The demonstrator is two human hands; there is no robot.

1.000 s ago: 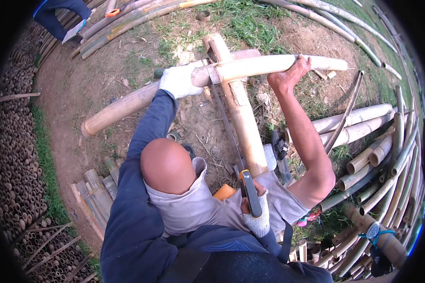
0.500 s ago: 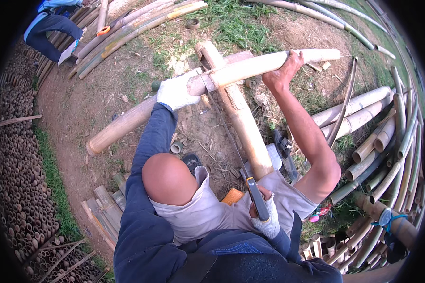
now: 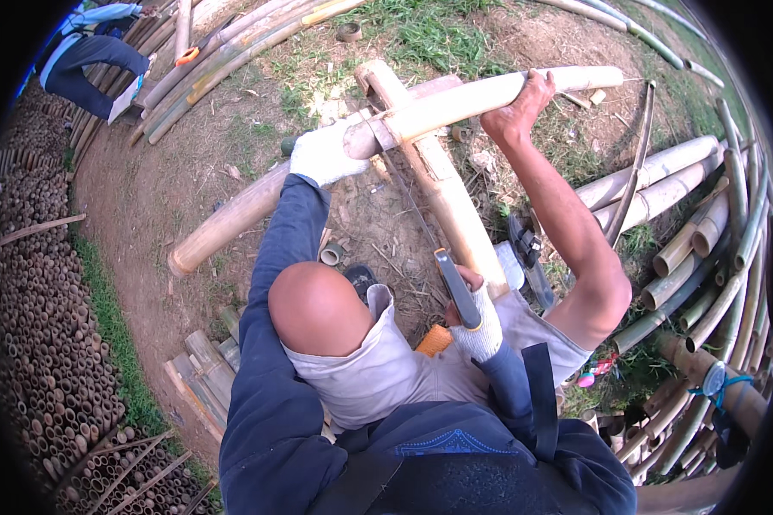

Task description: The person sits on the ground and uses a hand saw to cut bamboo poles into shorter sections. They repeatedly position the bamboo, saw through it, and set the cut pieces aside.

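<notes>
My left hand (image 3: 325, 156), in a white knit glove, is closed around the near-left end of a pale bamboo pole (image 3: 459, 110). My right hand (image 3: 477, 322), also gloved, grips a handsaw (image 3: 458, 289) by its grey and yellow handle. The saw's thin blade slants up to the pole's underside, just right of my left hand. My bare foot (image 3: 520, 110) presses on the same pole farther right. Beneath it, a thick bamboo post (image 3: 442, 193) runs toward my lap, and another bamboo pole (image 3: 228, 223) extends to the left.
Stacked cut bamboo pieces (image 3: 39, 343) line the left side. Long bamboo poles (image 3: 249, 51) lie at the far left, near another person (image 3: 94, 69). More poles (image 3: 653, 184) fill the right. A short bamboo ring (image 3: 331, 253) lies on the dirt by my shoe (image 3: 361, 279).
My right hand has pushed the saw forward, away from my body and toward the pole. The left hand and foot keep their hold on the bamboo. The view has shifted slightly.
</notes>
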